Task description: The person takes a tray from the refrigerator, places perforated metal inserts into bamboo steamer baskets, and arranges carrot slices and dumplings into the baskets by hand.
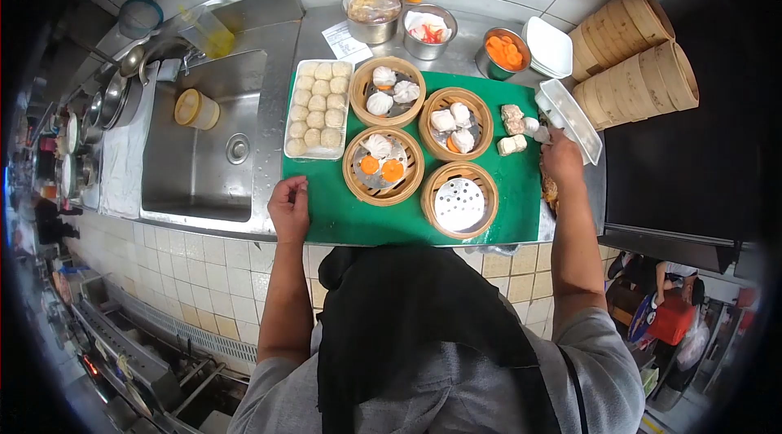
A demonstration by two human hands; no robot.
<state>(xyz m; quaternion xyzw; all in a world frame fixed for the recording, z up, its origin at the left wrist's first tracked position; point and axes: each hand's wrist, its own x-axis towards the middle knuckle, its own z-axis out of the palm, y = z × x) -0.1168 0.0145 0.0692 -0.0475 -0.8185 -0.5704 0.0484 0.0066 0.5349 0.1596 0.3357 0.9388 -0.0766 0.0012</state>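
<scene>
The left hand (pixel 290 207) rests flat, fingers together, on the near-left edge of the green mat (pixel 342 214), holding nothing. A tray of dumplings (pixel 318 108) and four bamboo steamers (pixel 383 165) lie rightward. The right hand (pixel 560 155) seems pinched on a dumpling (pixel 540 132) beside a white tray (pixel 570 116). The paper slip's (pixel 346 43) writing is illegible.

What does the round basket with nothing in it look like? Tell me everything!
The empty bamboo steamer basket is round, with a light brown woven-looking rim and a pale liner full of little holes inside. It sits flat on the green mat, nearest the person, at the front right of four baskets. It seems to touch the baskets beside and behind it. Neither hand touches it.
</scene>
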